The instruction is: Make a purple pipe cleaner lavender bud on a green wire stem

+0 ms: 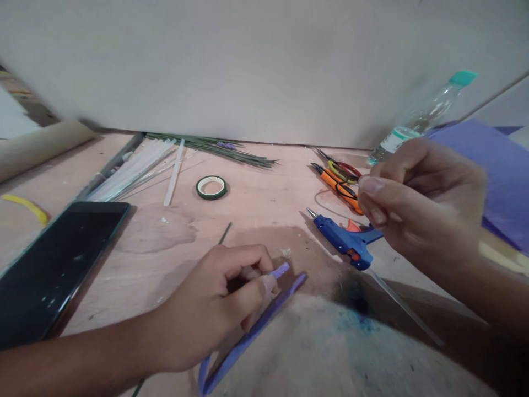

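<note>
My left hand (231,295) is closed in a pinch near the middle of the table. Between its thumb and fingers is a thin green stem (225,233) whose tip is wrapped in purple paper (281,270). A long purple paper strip (256,333) trails below that hand, its near end folded back. Raised at the right, my right hand (421,193) has thumb and forefinger pressed together; whatever they hold, if anything, cannot be made out. Beneath and left of it lies a blue glue gun (343,240) with a clear glue stick (407,306) in its back.
Behind stand an orange cutter (339,187), scissors (341,168) and a tilted bottle (417,127). Green tape (211,188), glue sticks (132,168) and green stems (231,151) lie toward the back. A phone (53,264) is at left, purple sheets (504,182) at right.
</note>
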`<state>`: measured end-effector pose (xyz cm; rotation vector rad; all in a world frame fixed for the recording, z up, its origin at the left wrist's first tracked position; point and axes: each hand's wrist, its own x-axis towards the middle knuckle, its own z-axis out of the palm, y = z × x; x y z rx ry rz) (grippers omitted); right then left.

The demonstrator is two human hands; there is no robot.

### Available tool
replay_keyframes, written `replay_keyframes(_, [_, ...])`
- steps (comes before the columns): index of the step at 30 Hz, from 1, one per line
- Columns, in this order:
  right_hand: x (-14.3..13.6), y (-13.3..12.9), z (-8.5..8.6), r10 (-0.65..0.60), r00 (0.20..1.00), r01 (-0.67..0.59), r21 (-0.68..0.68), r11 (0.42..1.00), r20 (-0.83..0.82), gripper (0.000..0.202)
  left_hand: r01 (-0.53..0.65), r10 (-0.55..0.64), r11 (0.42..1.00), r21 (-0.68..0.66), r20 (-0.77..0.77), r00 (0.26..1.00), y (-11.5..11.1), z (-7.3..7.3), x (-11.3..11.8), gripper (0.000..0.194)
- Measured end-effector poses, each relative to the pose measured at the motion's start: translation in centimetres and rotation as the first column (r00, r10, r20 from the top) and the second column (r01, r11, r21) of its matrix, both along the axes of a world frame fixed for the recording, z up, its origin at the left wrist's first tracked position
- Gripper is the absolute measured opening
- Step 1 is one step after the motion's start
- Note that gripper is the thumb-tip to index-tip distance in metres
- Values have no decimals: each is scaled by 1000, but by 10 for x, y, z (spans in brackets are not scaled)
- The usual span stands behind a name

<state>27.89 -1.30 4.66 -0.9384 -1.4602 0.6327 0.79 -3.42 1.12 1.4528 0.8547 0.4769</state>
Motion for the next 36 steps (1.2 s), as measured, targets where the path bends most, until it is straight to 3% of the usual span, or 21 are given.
replay_keyframes(2, [1, 0, 1, 44, 998, -45, 15, 999, 46, 32, 8, -8, 1000, 4, 26, 1000, 0, -3, -1, 26])
replay_keyframes(5, [0, -2, 2, 137, 959, -132, -38, 991, 247, 31, 7, -8, 1000, 21, 56, 998, -1, -6, -1, 26])
replay_keyframes(10, [-13, -16, -4, 368, 758, -342, -152, 927, 538, 6, -3, 0, 999, 36, 70, 998, -1, -8, -1, 24])
replay_keyframes(14, [-25, -27, -12, 422, 721, -415, -144, 898, 550, 6, 15, -20, 998, 65, 75, 997, 0, -9, 0, 26])
replay_keyframes(21, [-29, -29, -17, 485, 677, -429, -239, 871, 553, 15, 111, -113, 984, 140, 6, 994, 0, -5, 0, 32])
replay_keyframes(26, [-26, -29, -16, 520, 611, -415, -318, 852, 597, 11, 165, -170, 972, 170, 15, 985, 2, -5, -2, 25])
replay_keyframes(31, [-21, -26, -11, 429, 653, -370, -232, 900, 624, 15, 154, -163, 978, 138, 57, 985, 1, -8, -2, 21])
replay_keyframes(36, [-21, -24, -7, 411, 675, -369, -203, 907, 613, 28, 133, -143, 984, 116, 76, 987, 0, -8, -3, 27])
